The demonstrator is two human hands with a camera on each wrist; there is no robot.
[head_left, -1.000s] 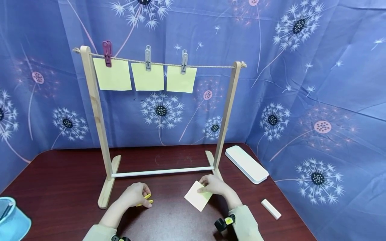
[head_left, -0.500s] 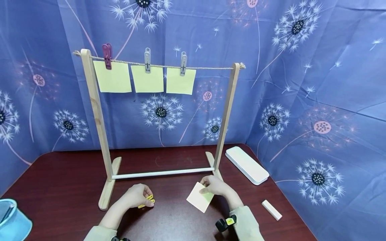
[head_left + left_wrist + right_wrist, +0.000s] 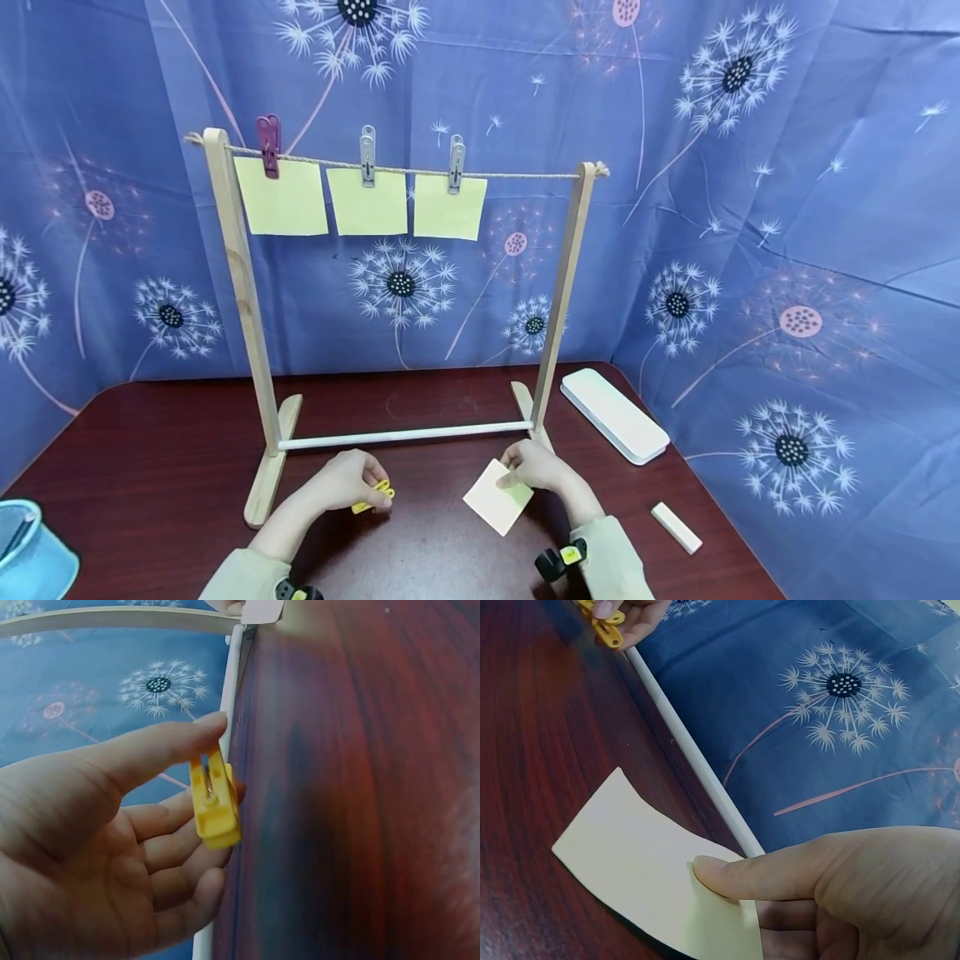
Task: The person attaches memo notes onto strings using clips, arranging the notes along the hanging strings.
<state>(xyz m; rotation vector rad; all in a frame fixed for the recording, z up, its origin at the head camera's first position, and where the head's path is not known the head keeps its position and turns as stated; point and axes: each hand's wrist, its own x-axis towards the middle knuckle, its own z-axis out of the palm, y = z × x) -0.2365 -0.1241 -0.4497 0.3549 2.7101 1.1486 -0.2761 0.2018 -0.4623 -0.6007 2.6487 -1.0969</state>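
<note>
My left hand point(image 3: 347, 482) pinches a yellow clothespin point(image 3: 215, 796) between thumb and fingers, close over the table in front of the wooden stand. To its right, my right hand point(image 3: 537, 467) holds a pale yellow sheet of paper point(image 3: 656, 870), thumb on top and fingers beneath. Across the stand point(image 3: 243, 292) runs a string point(image 3: 525, 175) with three similar sheets hanging from it. A purple clothespin point(image 3: 269, 147) clips the left sheet point(image 3: 283, 200). Grey clothespins clip the middle sheet point(image 3: 369, 207) and the right sheet point(image 3: 448, 212).
A white case point(image 3: 615, 417) lies right of the stand, with a small white block point(image 3: 676, 527) nearer the front. At the left edge stands a light blue mesh cup point(image 3: 37, 554). A white crossbar point(image 3: 405, 435) joins the stand's feet. Behind hangs a blue floral cloth point(image 3: 480, 308).
My left hand has moved slightly right with the yellow clothespin and turned it. My right hand keeps holding the paper, shifted only a little. The head view has tilted up slightly.
</note>
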